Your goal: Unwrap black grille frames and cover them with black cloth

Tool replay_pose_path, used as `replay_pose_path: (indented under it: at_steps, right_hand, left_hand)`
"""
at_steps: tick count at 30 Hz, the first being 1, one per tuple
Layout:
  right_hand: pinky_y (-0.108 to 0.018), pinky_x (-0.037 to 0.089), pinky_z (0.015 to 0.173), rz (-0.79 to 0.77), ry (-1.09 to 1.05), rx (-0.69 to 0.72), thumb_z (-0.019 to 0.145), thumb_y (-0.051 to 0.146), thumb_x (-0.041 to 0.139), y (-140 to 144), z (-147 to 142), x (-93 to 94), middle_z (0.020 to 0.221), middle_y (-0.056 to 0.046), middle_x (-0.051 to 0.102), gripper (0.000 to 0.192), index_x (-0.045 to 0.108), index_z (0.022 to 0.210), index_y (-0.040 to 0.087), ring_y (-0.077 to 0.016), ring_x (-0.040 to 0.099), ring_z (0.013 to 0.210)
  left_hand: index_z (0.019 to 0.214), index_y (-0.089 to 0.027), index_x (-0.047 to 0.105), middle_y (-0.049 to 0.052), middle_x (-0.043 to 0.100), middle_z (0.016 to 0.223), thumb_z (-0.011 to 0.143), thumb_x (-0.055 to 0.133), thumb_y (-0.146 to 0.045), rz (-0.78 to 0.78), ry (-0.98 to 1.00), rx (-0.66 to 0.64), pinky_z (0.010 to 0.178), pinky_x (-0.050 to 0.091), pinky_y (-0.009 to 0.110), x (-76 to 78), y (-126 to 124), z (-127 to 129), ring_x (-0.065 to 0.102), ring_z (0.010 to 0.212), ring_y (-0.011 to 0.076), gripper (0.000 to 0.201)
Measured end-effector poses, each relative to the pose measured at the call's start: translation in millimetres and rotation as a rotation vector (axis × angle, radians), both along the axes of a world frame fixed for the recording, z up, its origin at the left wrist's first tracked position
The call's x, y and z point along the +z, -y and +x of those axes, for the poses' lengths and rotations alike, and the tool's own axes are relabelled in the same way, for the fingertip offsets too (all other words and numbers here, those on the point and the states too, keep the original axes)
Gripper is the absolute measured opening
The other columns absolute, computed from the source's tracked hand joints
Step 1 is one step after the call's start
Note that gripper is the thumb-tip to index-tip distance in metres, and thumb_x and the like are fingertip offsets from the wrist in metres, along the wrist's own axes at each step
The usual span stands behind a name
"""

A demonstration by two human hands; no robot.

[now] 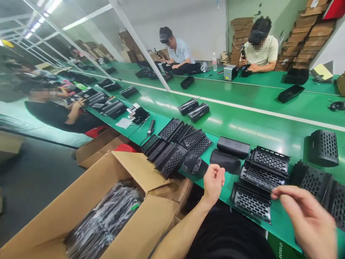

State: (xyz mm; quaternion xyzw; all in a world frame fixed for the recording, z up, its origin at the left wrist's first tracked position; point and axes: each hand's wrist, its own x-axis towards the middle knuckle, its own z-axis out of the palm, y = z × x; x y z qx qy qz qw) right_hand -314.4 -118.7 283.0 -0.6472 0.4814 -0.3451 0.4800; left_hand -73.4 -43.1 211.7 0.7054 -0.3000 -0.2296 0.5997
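My left hand [213, 181] hovers at the near edge of the green table [258, 118], fingers loosely curled, holding nothing. It is closest to a round black plastic part [193, 164] and a smooth black shell [225, 160]. My right hand [307, 217] is lifted at the lower right with fingers apart and empty, just right of a stack of black perforated grille covers [262, 169]. A second pile of grille covers [175, 145] lies to the left of my left hand.
An open cardboard box [126, 169] of black parts wrapped in plastic stands at my lower left. More grille housings [323, 147] sit at the right. Two people work across the table near a water bottle [214, 62]; another person sits at the left. Cardboard stacks [309, 36] line the back wall.
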Motion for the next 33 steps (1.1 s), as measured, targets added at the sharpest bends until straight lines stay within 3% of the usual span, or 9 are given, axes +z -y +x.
replay_pose_path:
  at_steps: [2,6,10,15,21,24,27,30,33]
  right_hand:
    - [-0.025,0.061,0.076,0.134,-0.051,0.114,0.085,0.059,0.073,-15.2,15.7,-33.2,0.097,-0.009,0.074,0.040,0.076,0.097,0.021,-0.0229,0.072,0.086]
    - [-0.027,0.060,0.080,0.371,-0.096,0.165,0.084,0.068,0.069,-57.1,27.9,-87.5,0.095,-0.010,0.073,0.052,0.074,0.096,0.018,-0.0232,0.071,0.087]
    - [-0.029,0.058,0.085,0.465,-0.080,0.093,0.080,0.074,0.069,-86.2,34.9,-97.0,0.101,-0.011,0.072,0.060,0.072,0.098,0.017,-0.0242,0.070,0.091]
    - [-0.030,0.056,0.083,0.503,-0.059,0.028,0.080,0.072,0.071,-95.4,41.1,-94.8,0.099,-0.010,0.072,0.057,0.072,0.098,0.018,-0.0242,0.069,0.089]
    - [-0.033,0.055,0.085,0.554,-0.027,-0.002,0.074,0.073,0.076,-88.7,47.8,-95.8,0.096,-0.011,0.073,0.058,0.074,0.096,0.019,-0.0258,0.068,0.091]
    - [-0.034,0.054,0.083,0.560,0.014,0.015,0.074,0.072,0.078,-78.5,58.6,-99.4,0.094,-0.010,0.072,0.058,0.074,0.095,0.018,-0.0250,0.067,0.089]
    - [-0.034,0.053,0.083,0.604,0.099,-0.018,0.069,0.071,0.083,-67.1,74.5,-109.1,0.097,-0.010,0.072,0.060,0.073,0.097,0.019,-0.0253,0.067,0.093]
    - [-0.034,0.053,0.088,0.722,0.225,-0.178,0.059,0.069,0.090,-57.3,90.6,-119.6,0.112,-0.010,0.072,0.072,0.069,0.109,0.021,-0.0262,0.066,0.106]
    - [-0.036,0.054,0.088,1.047,0.434,-0.200,0.062,0.072,0.087,-50.6,100.3,-123.2,0.116,-0.011,0.072,0.079,0.065,0.120,0.023,-0.0257,0.068,0.105]
  left_hand:
    - [0.074,-0.022,0.044,-0.005,0.043,0.052,0.103,0.037,-0.054,0.354,0.015,0.013,0.052,0.038,0.023,-50.6,11.2,11.2,0.046,0.048,0.0109,0.045]
    - [0.075,-0.020,0.053,0.001,0.064,0.069,0.102,0.049,-0.042,0.528,0.052,-0.011,0.068,0.041,0.026,-112.2,26.0,31.4,0.061,0.069,0.0153,0.035]
    - [0.105,-0.021,0.062,0.007,0.074,0.095,0.096,0.063,-0.039,0.680,0.082,-0.048,0.079,0.042,0.031,-131.4,54.1,44.6,0.068,0.094,0.0243,0.020]
    - [0.105,-0.019,0.064,0.014,0.073,0.098,0.095,0.063,-0.032,0.761,0.088,-0.103,0.085,0.041,0.035,-142.3,73.1,52.0,0.068,0.099,0.0287,0.017]
    - [0.084,-0.020,0.064,0.008,0.066,0.097,0.091,0.063,-0.030,0.522,-0.009,-0.113,0.087,0.042,0.033,-135.4,59.5,50.3,0.061,0.094,0.0224,0.012]
    - [0.075,-0.018,0.058,0.009,0.064,0.108,0.084,0.066,-0.030,0.357,-0.151,-0.145,0.089,0.046,0.031,-120.7,43.2,44.8,0.061,0.096,0.0194,0.017]
    - [0.069,-0.018,0.047,0.007,0.065,0.098,0.083,0.063,-0.039,0.264,-0.334,-0.214,0.080,0.050,0.031,-100.7,20.6,38.6,0.064,0.087,0.0181,0.029]
    - [0.074,-0.020,0.043,0.001,0.063,0.082,0.073,0.072,-0.042,0.176,-0.781,-0.195,0.070,0.051,0.030,-76.2,-2.0,32.7,0.062,0.074,0.0158,0.037]
    - [0.078,-0.019,0.047,-0.002,0.064,0.082,0.058,0.085,-0.029,0.093,-1.255,-0.125,0.068,0.052,0.028,-53.3,-16.7,27.6,0.062,0.072,0.0139,0.045]
